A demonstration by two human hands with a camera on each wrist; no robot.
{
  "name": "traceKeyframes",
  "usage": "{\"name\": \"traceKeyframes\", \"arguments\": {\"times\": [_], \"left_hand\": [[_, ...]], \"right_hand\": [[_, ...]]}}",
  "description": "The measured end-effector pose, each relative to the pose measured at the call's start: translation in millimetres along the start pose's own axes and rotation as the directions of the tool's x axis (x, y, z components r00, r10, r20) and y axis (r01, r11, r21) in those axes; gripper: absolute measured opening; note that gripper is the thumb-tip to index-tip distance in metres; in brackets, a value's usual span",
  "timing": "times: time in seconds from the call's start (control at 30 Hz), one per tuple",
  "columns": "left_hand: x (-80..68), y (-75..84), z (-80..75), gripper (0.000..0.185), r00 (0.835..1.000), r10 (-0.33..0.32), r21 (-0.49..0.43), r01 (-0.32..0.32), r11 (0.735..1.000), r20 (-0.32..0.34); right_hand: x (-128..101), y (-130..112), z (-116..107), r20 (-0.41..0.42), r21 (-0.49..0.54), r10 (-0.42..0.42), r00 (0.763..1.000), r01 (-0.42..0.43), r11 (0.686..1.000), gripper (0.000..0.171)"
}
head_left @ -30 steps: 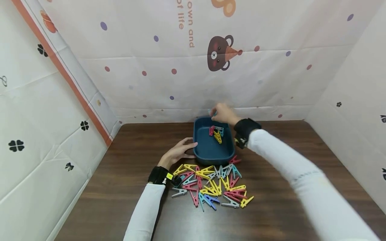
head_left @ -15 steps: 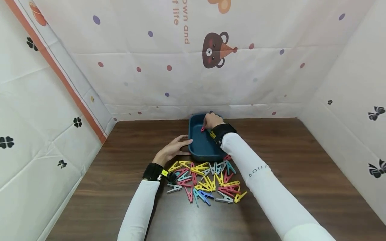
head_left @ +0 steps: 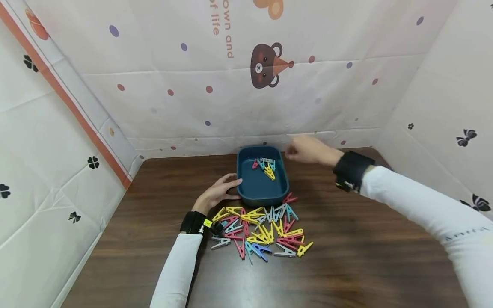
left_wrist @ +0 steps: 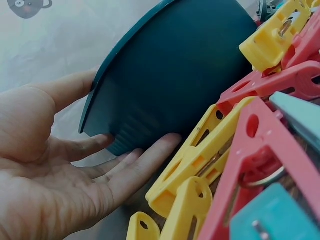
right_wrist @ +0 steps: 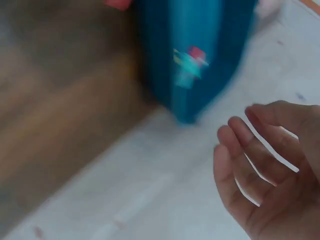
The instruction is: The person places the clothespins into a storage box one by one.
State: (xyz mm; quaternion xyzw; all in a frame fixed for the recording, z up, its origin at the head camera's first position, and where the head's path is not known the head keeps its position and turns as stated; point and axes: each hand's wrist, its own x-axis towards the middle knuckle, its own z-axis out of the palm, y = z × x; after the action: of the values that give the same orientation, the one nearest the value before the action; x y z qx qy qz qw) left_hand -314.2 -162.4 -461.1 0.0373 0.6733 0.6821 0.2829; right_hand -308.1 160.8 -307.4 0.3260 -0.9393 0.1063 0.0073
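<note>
A dark blue plastic tub stands against the back of the table, with several clothespins inside: red, teal, grey and yellow. My left hand holds its left side. In the left wrist view the thumb passes over the tub's rim, while the other fingers touch the outer wall. To the right of the tub my right hand is raised, apart from it. The right wrist view shows that hand with loosely bent fingers and nothing between them.
In front of the tub lies a loose pile of clothespins in yellow, red, grey, teal and blue. One red clothespin is close to its front right corner. A printed white sheet rises behind the brown table.
My right hand dipped into the tub, let a red clothespin go there, then moved out to the right. The left hand stays at the tub's side. The head view has shifted slightly.
</note>
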Motion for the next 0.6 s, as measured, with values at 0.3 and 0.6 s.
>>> {"name": "traceKeyframes", "arguments": {"times": [0.3, 0.6], "left_hand": [[-0.6, -4.2, 1.4, 0.066, 1.000, 0.002, -0.014, -0.002, 1.000, -0.002], [-0.6, -6.2, 2.4, 0.068, 1.000, 0.004, -0.001, -0.004, 1.000, 0.012]], "right_hand": [[-38, 9, 87, 0.368, 0.239, 0.022, 0.930, -0.117, 0.964, 0.020], [-61, 19, 108, 0.251, 0.251, -0.039, 0.967, -0.026, 0.968, 0.014]]}}
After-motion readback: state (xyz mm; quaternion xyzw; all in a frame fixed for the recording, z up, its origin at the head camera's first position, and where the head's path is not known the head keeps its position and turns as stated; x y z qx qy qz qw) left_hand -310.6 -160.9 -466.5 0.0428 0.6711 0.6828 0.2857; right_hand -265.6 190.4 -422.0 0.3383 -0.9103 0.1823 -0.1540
